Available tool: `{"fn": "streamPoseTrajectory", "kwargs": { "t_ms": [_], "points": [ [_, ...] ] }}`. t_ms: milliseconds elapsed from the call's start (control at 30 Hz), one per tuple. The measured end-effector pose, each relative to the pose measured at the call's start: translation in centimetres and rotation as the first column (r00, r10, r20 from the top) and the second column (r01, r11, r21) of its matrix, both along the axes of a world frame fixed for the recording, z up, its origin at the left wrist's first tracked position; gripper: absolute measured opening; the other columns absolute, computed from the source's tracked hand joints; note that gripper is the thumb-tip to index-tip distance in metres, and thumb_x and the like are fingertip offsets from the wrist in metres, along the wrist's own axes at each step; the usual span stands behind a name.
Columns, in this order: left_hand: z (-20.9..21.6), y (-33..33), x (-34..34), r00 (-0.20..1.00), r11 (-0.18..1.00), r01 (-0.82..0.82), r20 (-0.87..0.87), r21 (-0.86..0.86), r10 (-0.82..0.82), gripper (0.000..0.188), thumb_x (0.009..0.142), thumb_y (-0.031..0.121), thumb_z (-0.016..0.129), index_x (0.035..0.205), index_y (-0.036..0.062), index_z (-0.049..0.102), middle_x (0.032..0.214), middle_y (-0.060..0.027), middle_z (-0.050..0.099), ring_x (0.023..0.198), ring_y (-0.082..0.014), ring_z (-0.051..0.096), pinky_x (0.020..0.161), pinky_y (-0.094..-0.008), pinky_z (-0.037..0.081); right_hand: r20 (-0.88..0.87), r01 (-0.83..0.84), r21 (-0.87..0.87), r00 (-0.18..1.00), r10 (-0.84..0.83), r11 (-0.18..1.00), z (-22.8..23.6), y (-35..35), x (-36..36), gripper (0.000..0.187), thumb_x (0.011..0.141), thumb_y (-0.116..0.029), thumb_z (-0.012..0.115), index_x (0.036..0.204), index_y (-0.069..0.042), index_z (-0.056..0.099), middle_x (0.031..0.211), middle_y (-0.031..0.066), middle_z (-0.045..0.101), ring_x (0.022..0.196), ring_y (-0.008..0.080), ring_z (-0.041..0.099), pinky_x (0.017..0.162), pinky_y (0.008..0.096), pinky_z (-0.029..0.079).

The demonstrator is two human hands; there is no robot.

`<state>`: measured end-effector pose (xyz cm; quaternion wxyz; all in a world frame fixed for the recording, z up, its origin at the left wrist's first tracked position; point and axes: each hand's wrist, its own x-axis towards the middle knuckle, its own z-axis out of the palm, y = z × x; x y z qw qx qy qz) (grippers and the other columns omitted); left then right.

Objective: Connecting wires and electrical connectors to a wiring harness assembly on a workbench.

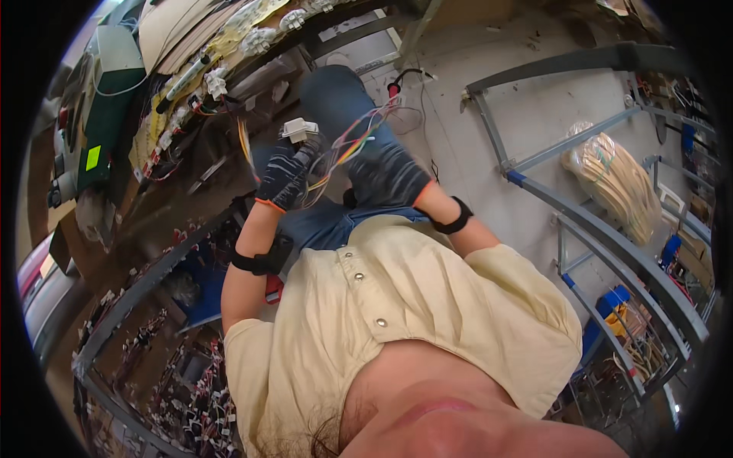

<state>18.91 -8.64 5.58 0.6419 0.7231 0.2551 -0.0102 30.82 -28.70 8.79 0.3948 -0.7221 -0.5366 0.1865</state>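
My left hand (287, 174), in a dark striped glove with an orange cuff, is closed around a wire harness with a white plastic connector (299, 130) at its top. Yellow, red and white wires (347, 149) loop out of this grip toward the right. More yellow and orange wires (244, 145) hang on the left side of the same hand. My right hand (391, 177), gloved alike, is beside the loop with its fingers bent in against the wires. Its fingertips blur into the dark jeans behind, so the exact grip is hard to see.
On the left runs a cluttered bench (179, 46) with white connectors, wires and a marker (183, 80). A green machine (114, 107) stands beyond. Metal racks (580, 214) fill the right, with a plastic-wrapped tubing bundle (615, 183). Many harnesses (191, 389) hang at lower left.
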Motion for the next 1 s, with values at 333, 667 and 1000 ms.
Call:
{"fn": "streamPoseTrajectory", "kwargs": {
  "t_ms": [333, 667, 1000],
  "points": [
    [3.3, -0.8, 2.6, 0.956, 0.867, 0.184, 0.121, 0.462, -0.268, 0.042, 0.088, 0.008, 0.056, 0.128, 0.0027, 0.045, 0.106, -0.0046, 0.060, 0.092, -0.0138, 0.056, 0.081, -0.0270, 0.045, 0.008, 0.191, 0.210, 0.980, -0.197, 0.959, -0.2, 4.2, 3.0, 0.035, 0.080, -0.038, 0.062, 0.095, -0.006, 0.062, 0.094, 0.0175, 0.061, 0.084, 0.0348, 0.057, 0.077, 0.0423, 0.044],
    [4.1, 0.1, 4.4, 0.957, 0.847, 0.093, 0.283, -0.524, 0.070, 0.046, 0.092, 0.014, 0.052, 0.135, 0.0034, 0.038, 0.121, -0.0060, 0.052, 0.105, -0.0153, 0.051, 0.092, -0.0284, 0.043, -0.957, 0.269, 0.194, 0.265, 0.121, 0.943, 1.6, 7.3, 4.4, 0.023, 0.084, -0.019, 0.067, 0.095, -0.003, 0.055, 0.087, 0.0037, 0.060, 0.081, 0.0097, 0.056, 0.072, 0.0256, 0.047],
    [4.4, 0.5, 5.3, 0.990, 0.479, 0.111, -0.058, 0.871, -0.125, 0.043, 0.085, 0.001, 0.051, 0.126, -0.0040, 0.045, 0.105, -0.0201, 0.059, 0.089, -0.0298, 0.060, 0.081, -0.0362, 0.046, -0.579, 0.457, 0.152, 0.760, -0.296, 0.877, -0.4, 11.3, 4.4, 0.014, 0.085, -0.001, 0.059, 0.097, -0.004, 0.052, 0.084, 0.0005, 0.056, 0.073, 0.0053, 0.050, 0.067, 0.0204, 0.044]
  ]
}}
